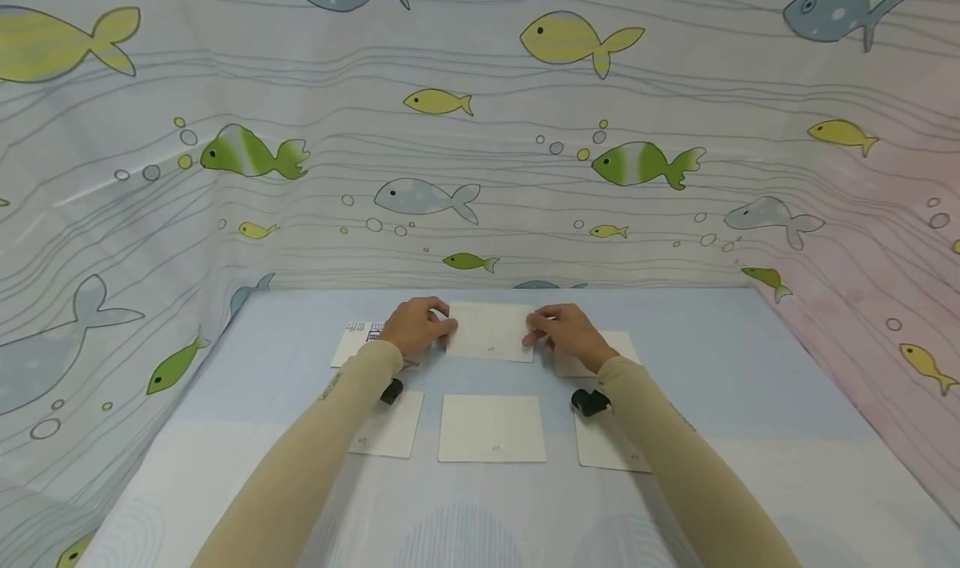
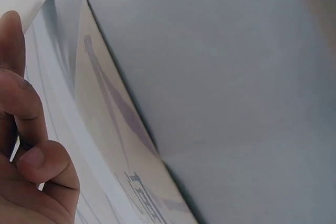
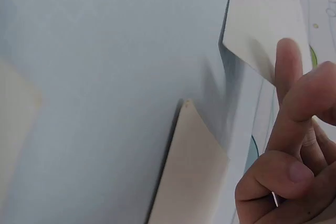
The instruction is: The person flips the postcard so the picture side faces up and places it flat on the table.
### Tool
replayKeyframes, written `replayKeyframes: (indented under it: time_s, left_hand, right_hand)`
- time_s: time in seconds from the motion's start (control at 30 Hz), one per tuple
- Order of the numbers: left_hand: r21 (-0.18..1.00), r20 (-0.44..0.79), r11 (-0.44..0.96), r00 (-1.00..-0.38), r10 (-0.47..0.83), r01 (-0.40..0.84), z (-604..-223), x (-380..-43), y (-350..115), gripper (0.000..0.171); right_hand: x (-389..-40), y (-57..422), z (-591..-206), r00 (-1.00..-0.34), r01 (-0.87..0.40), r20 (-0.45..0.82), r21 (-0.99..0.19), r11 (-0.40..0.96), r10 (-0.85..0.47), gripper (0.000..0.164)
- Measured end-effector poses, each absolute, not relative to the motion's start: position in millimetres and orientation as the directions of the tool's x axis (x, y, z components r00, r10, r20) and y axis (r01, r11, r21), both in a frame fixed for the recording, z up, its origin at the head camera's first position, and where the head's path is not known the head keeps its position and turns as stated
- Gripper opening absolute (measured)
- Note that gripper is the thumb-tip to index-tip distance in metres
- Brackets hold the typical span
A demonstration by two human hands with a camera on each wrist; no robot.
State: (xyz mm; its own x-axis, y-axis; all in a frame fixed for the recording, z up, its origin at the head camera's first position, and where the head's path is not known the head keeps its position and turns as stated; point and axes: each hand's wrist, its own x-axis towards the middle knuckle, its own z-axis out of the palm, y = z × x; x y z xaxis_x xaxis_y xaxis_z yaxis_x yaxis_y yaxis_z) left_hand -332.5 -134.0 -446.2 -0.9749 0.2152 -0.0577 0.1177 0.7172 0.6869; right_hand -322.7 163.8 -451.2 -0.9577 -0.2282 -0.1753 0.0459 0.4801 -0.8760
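Observation:
A blank white card [image 1: 491, 332] in the middle of the far row is held by its side edges between both hands. My left hand [image 1: 418, 328] grips its left edge, and my right hand [image 1: 566, 334] grips its right edge. In the right wrist view the card [image 3: 262, 24] stands slightly off the table, with a fingertip at its edge. Under my left hand lies a card with a printed drawing [image 1: 352, 347], partly covered; its lines show in the left wrist view. A blank card [image 1: 618, 351] lies partly beneath my right hand.
The near row holds a left card [image 1: 397, 430], a middle card [image 1: 492, 429] and a right card [image 1: 607, 444], blank side up; the sleeves cover parts of the outer two. A fish-patterned sheet [image 1: 525, 176] stands behind the pale blue and white table [image 1: 712, 384].

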Motion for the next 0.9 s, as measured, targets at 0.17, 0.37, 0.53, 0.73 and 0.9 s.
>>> replayKeyframes:
  time_s: [0.17,0.37,0.53,0.73,0.9]
  left_hand:
    - [0.761,-0.100,0.645,-0.971,0.217,0.066,-449.6,-335.5,-133.9,0.036]
    - [0.813,-0.148,0.582,-0.970,0.195,-0.007,-444.3,-330.3,-135.9,0.054]
    - [0.822,-0.160,0.568,-0.972,0.170,-0.036,-440.5,-328.1,-133.8,0.066]
    - [0.813,-0.139,0.582,-0.977,0.162,-0.020,-437.0,-327.9,-128.7,0.063]
    - [0.810,-0.106,0.587,-0.978,0.178,0.019,-436.2,-327.1,-127.1,0.058]
  right_hand:
    - [-320.2,162.4,-449.4,-0.961,0.075,-0.180,-0.899,0.432,-0.208,0.043]
    - [-316.2,160.8,-442.6,-0.967,0.080,-0.170,-0.909,0.410,-0.190,0.053]
    - [-316.5,161.8,-443.0,-0.974,0.056,-0.139,-0.911,0.410,-0.178,0.058]
    - [-314.6,163.3,-442.7,-0.982,0.027,-0.098,-0.920,0.392,-0.162,0.057]
    - [-313.8,165.2,-443.9,-0.985,0.016,-0.083,-0.918,0.397,-0.152,0.061]
